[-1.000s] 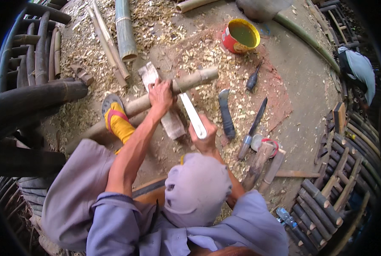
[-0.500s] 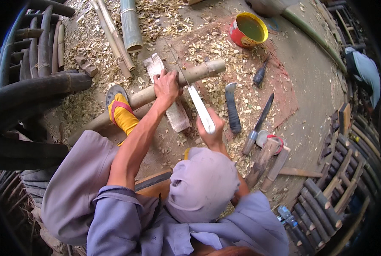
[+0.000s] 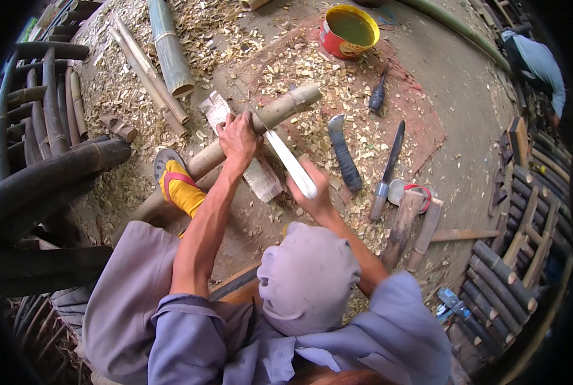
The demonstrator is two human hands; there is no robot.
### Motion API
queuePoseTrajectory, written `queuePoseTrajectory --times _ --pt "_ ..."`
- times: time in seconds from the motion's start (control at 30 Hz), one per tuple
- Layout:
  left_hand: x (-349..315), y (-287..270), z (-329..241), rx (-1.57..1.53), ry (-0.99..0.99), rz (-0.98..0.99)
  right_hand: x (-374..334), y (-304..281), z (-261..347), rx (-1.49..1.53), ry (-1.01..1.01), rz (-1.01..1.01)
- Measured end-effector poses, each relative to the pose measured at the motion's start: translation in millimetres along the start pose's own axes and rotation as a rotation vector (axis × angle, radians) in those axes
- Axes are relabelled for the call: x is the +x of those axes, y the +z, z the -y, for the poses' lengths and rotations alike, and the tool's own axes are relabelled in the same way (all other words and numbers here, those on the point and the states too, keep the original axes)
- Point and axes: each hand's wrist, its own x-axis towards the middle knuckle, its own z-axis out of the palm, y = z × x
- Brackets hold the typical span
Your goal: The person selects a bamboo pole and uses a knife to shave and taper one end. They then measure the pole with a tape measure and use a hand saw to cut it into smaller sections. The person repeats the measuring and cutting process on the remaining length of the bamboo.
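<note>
My left hand is closed around a bamboo pole and presses it down. Its far end sticks out to the upper right. Closed on the white handle of a hand saw, my right hand is near the middle of the view. The saw's thin blade crosses the pole just right of my left hand; how deep it has cut cannot be told. Beneath the pole lies a pale wooden block. My left foot, in a yellow sock and flip-flop, rests on the pole.
A red and yellow bucket of greenish liquid stands at the back. To the right lie a dark-wrapped curved tool, a knife and a dark pointed tool. Shavings cover the ground. Bamboo racks flank both sides; another person bends at right.
The whole view has shifted, so ground objects at the centre sit farther left. The saw handle lies at a slightly different slant. Both hands keep their holds on the pole and the saw.
</note>
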Motion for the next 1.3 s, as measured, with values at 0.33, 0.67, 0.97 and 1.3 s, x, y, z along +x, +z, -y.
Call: queuePoseTrajectory --times 0.33,0.67,0.97,1.3 --pt "-2.9 -1.4 4.6 0.0 -0.033 -0.016 -184.0 -117.4 30.6 -0.356 0.056 0.177" --pt "1.2 -11.6 5.8 -0.039 -0.053 0.069 -70.2 -47.9 13.3 -0.048 0.077 0.087" --pt "1.4 -3.0 -1.9 0.007 -0.031 0.016 -73.3 -38.4 -8.5 -0.059 0.159 0.071" --pt "6.0 0.9 12.4 0.031 -0.044 -0.049 -165.7 -129.6 45.8 -0.318 0.039 0.179"
